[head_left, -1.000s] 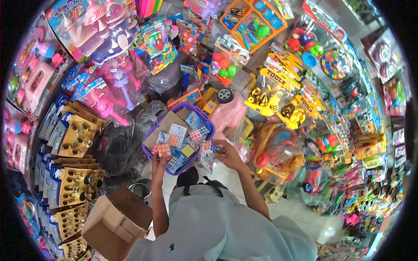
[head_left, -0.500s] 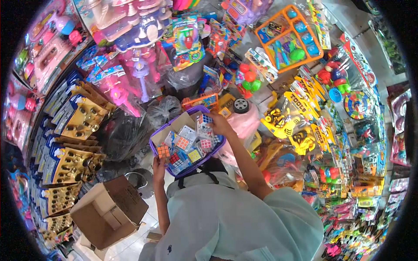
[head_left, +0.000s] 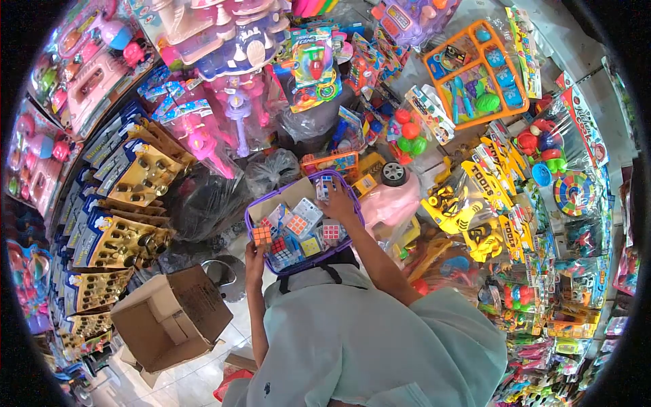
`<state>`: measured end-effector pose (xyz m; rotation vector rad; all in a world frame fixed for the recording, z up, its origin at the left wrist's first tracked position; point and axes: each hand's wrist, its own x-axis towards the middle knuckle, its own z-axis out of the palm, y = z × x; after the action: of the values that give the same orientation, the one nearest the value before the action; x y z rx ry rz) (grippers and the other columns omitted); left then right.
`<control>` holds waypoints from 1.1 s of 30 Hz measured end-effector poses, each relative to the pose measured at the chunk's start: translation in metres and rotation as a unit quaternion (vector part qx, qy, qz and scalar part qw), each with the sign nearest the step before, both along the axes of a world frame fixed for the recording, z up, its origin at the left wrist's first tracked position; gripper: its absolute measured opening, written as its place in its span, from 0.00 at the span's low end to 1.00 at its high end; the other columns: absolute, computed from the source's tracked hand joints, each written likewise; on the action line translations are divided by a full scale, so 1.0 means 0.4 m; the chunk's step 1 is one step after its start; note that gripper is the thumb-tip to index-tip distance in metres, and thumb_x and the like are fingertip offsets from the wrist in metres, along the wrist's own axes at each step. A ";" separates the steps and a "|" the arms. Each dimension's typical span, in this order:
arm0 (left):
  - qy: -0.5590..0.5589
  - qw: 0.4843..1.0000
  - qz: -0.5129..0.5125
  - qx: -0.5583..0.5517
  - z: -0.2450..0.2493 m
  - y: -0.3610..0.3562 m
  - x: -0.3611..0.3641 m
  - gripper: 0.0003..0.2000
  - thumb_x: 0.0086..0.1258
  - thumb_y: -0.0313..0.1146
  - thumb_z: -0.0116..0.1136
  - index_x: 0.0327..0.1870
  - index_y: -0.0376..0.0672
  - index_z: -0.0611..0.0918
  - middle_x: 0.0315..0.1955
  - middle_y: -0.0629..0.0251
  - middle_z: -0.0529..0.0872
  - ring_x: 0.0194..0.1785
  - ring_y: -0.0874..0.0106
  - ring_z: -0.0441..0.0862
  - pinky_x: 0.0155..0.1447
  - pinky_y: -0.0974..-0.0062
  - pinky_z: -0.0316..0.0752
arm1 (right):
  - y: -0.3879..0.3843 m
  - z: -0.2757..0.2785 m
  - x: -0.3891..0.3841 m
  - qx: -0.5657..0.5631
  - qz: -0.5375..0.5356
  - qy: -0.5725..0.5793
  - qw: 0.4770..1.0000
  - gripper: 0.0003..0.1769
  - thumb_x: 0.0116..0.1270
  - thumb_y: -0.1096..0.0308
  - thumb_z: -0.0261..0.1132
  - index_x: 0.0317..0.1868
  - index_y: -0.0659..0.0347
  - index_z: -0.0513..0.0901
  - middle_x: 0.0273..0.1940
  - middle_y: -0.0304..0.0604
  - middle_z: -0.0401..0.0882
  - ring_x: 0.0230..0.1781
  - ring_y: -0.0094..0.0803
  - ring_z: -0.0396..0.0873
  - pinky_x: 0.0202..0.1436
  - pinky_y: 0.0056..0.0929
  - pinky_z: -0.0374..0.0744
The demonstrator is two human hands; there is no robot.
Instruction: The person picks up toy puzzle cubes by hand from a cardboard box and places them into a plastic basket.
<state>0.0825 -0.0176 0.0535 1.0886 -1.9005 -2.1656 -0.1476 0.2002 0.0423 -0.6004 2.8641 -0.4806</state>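
Note:
A purple-rimmed basket (head_left: pixel 361 220) in front of my body holds several puzzle cubes, some in clear packaging. My left hand (head_left: pixel 255 263) is at its near left edge, fingers closed on an orange-faced puzzle cube (head_left: pixel 262 235). Inside the far right corner, my right hand (head_left: pixel 337 202) grips a packaged puzzle cube (head_left: pixel 323 185) with blue and white on it. Between the hands lie a white pack with an orange-and-white cube (head_left: pixel 298 224), a yellow-faced cube (head_left: pixel 310 245) and a red-faced cube (head_left: pixel 331 231).
An open cardboard box (head_left: pixel 169 319) stands at lower left, near a metal pot (head_left: pixel 226 277). Carded golden toy sets (head_left: pixel 129 237) hang on the left. Yellow tool packs (head_left: pixel 475 197) and an orange-framed toy tray (head_left: pixel 476 74) lie to the right. A black plastic bag (head_left: pixel 210 200) is beside the basket.
My right hand has lowered the packaged cube into the basket's far right corner. My left hand keeps its hold on the orange-faced cube. The whole view has shifted slightly.

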 end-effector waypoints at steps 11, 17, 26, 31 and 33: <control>0.061 0.996 -0.045 -0.049 -0.045 0.020 -0.039 0.21 0.74 0.42 0.55 0.58 0.35 0.72 0.47 0.60 0.82 0.48 0.73 0.78 0.53 0.74 0.72 | 0.018 -0.168 -0.084 0.043 0.050 -0.124 0.990 0.30 0.69 0.61 0.49 0.72 0.53 0.59 0.72 0.55 0.56 0.67 0.53 0.65 0.69 0.45 0.66; 0.078 0.996 -0.023 -0.042 -0.082 0.017 -0.039 0.21 0.74 0.41 0.55 0.61 0.36 0.71 0.49 0.60 0.82 0.50 0.74 0.78 0.55 0.74 0.72 | 0.015 -0.141 -0.121 0.070 0.088 -0.176 0.978 0.29 0.69 0.63 0.48 0.71 0.53 0.62 0.72 0.54 0.56 0.70 0.52 0.61 0.71 0.42 0.64; 0.084 0.993 -0.010 -0.084 -0.084 0.029 -0.044 0.22 0.74 0.41 0.55 0.61 0.35 0.70 0.49 0.58 0.82 0.50 0.71 0.79 0.56 0.72 0.73 | 0.045 -0.126 -0.055 -0.125 0.017 0.019 0.992 0.21 0.71 0.61 0.52 0.61 0.60 0.72 0.63 0.54 0.68 0.60 0.55 0.69 0.65 0.44 0.69; 0.041 0.982 -0.035 -0.181 -0.043 0.035 -0.037 0.25 0.70 0.42 0.59 0.61 0.34 0.71 0.47 0.53 0.83 0.49 0.66 0.80 0.55 0.70 0.73 | 0.102 -0.042 0.088 -0.164 -0.017 0.106 0.981 0.23 0.70 0.63 0.55 0.62 0.64 0.71 0.61 0.57 0.69 0.60 0.56 0.68 0.66 0.45 0.67; 0.017 0.970 -0.051 -0.238 0.037 0.053 -0.054 0.26 0.69 0.42 0.60 0.61 0.34 0.71 0.47 0.51 0.83 0.49 0.65 0.81 0.55 0.69 0.73 | 0.108 0.010 0.145 -0.257 0.006 0.040 0.965 0.24 0.68 0.65 0.60 0.62 0.64 0.71 0.60 0.57 0.70 0.62 0.53 0.68 0.67 0.43 0.67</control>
<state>0.0610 0.0036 0.0684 0.8676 -2.3298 -1.6132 -0.0895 0.2434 0.0462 -0.7228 2.8024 -1.2442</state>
